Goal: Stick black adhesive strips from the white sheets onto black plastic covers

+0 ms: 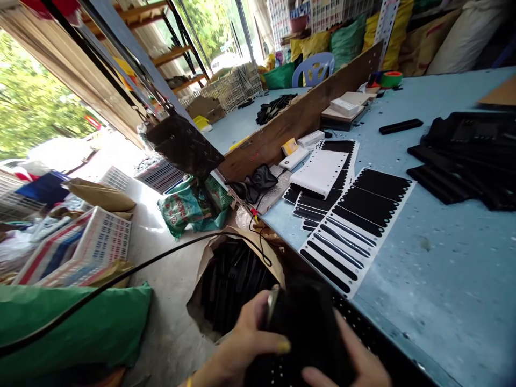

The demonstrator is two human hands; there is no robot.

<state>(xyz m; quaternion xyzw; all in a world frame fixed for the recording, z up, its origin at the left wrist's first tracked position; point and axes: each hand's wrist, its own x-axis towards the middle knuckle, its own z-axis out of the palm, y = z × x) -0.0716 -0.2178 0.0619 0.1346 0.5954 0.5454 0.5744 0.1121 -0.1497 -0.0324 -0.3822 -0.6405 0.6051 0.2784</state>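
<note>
My left hand (242, 344) wraps its fingers and thumb around a black, perforated panel (306, 333) at the bottom of the view, beside the table's edge. A small metal blade or tool (272, 303) shows between thumb and panel. My right hand (358, 360) presses on the same black panel from the right, fingers curled around it. Just below them an open brown sack (237, 274) holds several black strips.
White sheets with black oblong stickers (355, 220) lie on the blue table (443, 269). Black parts (467, 156) are stacked at right. A wooden divider board (298, 118) crosses the table. Green sacks (72, 328), baskets (100, 236) and a black cable (121, 279) cover the floor at left.
</note>
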